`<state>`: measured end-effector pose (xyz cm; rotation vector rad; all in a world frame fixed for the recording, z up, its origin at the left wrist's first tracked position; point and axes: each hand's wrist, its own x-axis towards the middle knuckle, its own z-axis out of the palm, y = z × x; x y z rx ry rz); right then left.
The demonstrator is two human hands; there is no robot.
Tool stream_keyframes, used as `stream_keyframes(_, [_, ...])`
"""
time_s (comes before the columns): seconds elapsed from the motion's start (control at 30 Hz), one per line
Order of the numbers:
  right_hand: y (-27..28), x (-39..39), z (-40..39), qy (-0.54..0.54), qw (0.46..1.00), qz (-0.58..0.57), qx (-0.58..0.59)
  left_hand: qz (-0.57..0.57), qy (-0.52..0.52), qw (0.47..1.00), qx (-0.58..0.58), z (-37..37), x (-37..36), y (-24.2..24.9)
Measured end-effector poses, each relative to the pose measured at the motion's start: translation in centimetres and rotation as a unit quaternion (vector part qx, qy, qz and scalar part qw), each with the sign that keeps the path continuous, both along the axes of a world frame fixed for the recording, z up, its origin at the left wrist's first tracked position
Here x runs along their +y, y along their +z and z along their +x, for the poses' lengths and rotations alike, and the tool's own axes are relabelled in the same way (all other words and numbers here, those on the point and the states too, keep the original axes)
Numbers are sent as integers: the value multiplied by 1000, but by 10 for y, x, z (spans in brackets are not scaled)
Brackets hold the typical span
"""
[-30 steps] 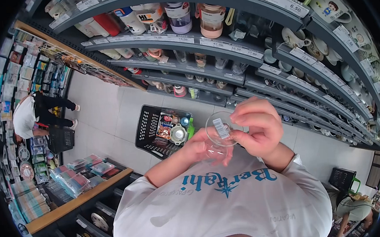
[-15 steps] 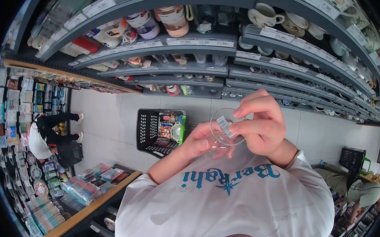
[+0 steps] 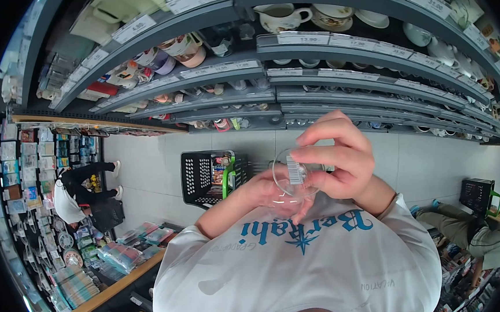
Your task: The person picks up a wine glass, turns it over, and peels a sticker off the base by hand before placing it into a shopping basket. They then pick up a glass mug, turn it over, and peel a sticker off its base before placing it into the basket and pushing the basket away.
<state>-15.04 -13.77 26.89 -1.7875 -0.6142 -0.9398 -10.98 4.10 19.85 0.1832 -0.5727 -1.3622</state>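
A clear round glass vessel (image 3: 286, 200) is held in front of the chest, with a white barcode label (image 3: 293, 170) near its rim. Wrapped around the vessel's side and underside is my left hand (image 3: 257, 191), its fingers seen partly through the glass. My right hand (image 3: 345, 155) grips the rim from the other side, its thumb and fingertips beside the label. Whether the glass is one piece or has a separate lid, I cannot tell.
Shelves (image 3: 215, 74) of cups, bowls and jars with price tags stretch across the front. A black basket (image 3: 196, 177) with goods and a green handle stands on the floor. One person (image 3: 70, 197) is at the left, another (image 3: 491, 240) at the right. Packaged goods (image 3: 120, 255) lie on a low display.
The view has shifted, so the shelves sit differently. My right fingers have moved slightly up and left over the rim and label. The glass remains between both hands.
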Motion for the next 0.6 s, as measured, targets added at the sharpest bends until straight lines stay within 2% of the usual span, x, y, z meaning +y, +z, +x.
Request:
stream_keyframes(0.13, [-2, -22, -6, 14, 999, 19, 26, 23, -75, 997, -2, 2, -21, -2])
stream_keyframes(0.2, [-5, -32, -7, 12, 999, 21, 23, 97, -126, 987, 21, -1, -30, -10])
stream_keyframes(0.3, [-10, -46, -9, 20, 997, 63, 29, 105, -69, 992, -15, -11, -47, -2])
stream_keyframes(0.6, [-26, -97, -25, 78, 989, 83, 93, 9, -61, 998, 9, -36, -96, -14])
